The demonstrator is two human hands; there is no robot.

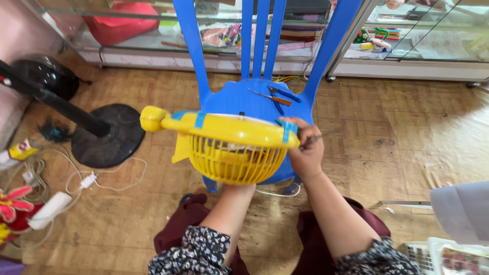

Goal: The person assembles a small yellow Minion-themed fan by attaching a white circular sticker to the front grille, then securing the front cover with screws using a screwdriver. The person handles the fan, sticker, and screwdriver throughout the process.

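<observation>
A small shop: glass display cases [407,35] of goods line the wooden floor [397,137].

A small yellow-and-red packet [21,149] lies on the floor, far left.

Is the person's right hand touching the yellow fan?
Touching. In the head view, the right hand rests against the rim of the yellow fan, its fingers curled over the edge beside a blue clip, no gap visible.
</observation>
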